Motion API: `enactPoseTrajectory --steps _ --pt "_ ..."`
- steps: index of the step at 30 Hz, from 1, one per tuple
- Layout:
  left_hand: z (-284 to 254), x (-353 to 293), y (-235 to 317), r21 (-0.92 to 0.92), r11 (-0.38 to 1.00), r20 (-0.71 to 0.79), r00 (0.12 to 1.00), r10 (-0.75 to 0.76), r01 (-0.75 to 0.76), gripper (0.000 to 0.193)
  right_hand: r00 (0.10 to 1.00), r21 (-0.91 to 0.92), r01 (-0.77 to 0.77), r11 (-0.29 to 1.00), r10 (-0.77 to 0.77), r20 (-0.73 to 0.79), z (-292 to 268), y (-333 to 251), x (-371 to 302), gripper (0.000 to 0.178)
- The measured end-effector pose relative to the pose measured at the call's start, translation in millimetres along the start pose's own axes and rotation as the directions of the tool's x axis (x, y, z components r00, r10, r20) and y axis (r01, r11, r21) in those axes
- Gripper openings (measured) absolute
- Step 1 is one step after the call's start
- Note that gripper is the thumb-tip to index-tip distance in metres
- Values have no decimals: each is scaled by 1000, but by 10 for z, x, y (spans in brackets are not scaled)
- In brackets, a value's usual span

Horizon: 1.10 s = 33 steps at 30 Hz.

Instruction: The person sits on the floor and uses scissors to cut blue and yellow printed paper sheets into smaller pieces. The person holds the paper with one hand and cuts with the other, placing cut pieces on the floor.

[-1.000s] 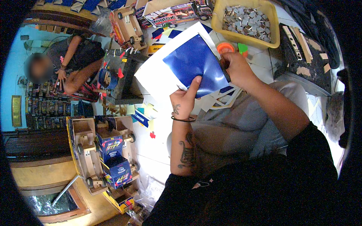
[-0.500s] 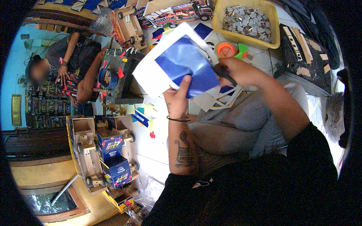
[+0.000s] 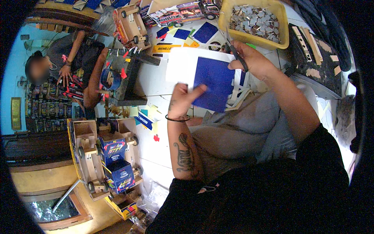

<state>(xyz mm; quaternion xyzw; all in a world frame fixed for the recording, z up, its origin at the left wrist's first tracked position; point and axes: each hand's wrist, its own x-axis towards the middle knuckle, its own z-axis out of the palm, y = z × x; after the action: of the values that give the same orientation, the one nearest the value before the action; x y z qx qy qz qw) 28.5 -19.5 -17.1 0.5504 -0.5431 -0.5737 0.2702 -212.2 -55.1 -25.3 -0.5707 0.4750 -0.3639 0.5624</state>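
Under the thumb of your left hand (image 3: 181, 100) lies the blue sheet (image 3: 213, 80), pinched or not I cannot tell; by its upper-right corner, your right hand (image 3: 255, 60) grips scissors (image 3: 239, 58).

wall: light-blue wall (image 3: 16, 80), far left; yellow wall (image 3: 86, 197), lower left; floor: white tiled floor (image 3: 156, 165); window: wood-framed pane (image 3: 44, 209); furniture: dark worktop (image 3: 130, 76); light: bright patch (image 3: 348, 150), right

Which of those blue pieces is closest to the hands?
The large blue sheet between the left hand, whose thumb overlaps it, and the right hand; the smaller blue pieces lie beyond, near the printed toy truck.
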Motion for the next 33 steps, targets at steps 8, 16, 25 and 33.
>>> enactPoseTrajectory --steps 8,16,25,33 --pt "125 92 0 -854 516 20 987 157 -65 53 913 132 200 971 -136 -385 266 86 -12 45" --pt "29 1 75 -571 788 -233 966 115 -232 48 935 165 321 933 -284 -215 401 177 11 49" --pt "11 -23 112 10 933 -672 688 272 -360 22 960 -124 102 987 -130 -247 334 86 -31 51" --pt "-86 -45 131 -9 910 -776 576 255 -415 21 913 -274 -115 955 211 349 410 -17 -136 46"
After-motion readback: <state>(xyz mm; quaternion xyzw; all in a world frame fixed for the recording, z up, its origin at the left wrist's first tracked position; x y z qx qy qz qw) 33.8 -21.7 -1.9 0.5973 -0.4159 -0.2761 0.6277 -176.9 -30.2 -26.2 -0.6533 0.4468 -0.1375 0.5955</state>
